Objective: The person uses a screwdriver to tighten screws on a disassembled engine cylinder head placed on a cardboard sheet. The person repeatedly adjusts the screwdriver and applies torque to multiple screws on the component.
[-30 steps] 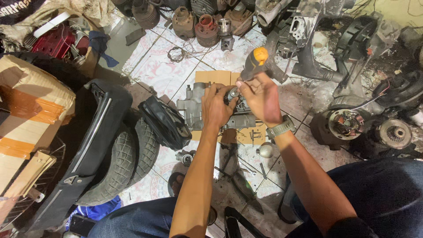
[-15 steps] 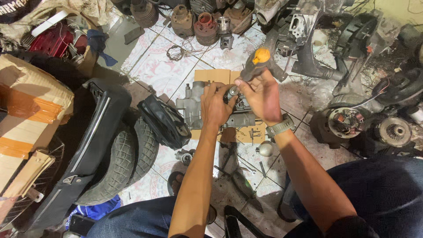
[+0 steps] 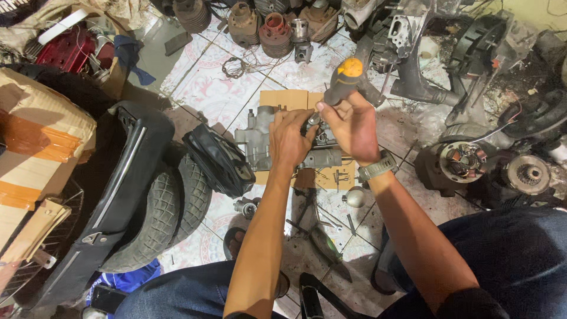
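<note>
A grey metal engine casing [image 3: 260, 139] lies on a piece of cardboard [image 3: 282, 98] on the tiled floor. My left hand [image 3: 290, 139] rests on top of the casing and pinches a small metal part at its middle. My right hand [image 3: 348, 127] grips a screwdriver with a grey handle and orange cap [image 3: 345, 80], its handle pointing up and away from me and its tip hidden behind my fingers at the casing. A grey watch [image 3: 378, 166] sits on my right wrist.
A tyre [image 3: 165, 215] under a black panel [image 3: 106, 195] lies at left beside a taped cardboard box [image 3: 35, 142]. A black bag [image 3: 215, 156] touches the casing's left side. Engine cylinders [image 3: 274, 26] stand at the back; a stator [image 3: 460, 162] and other motor parts crowd the right.
Both hands have stayed at the casing. The screwdriver handle has shifted slightly and tilted a little.
</note>
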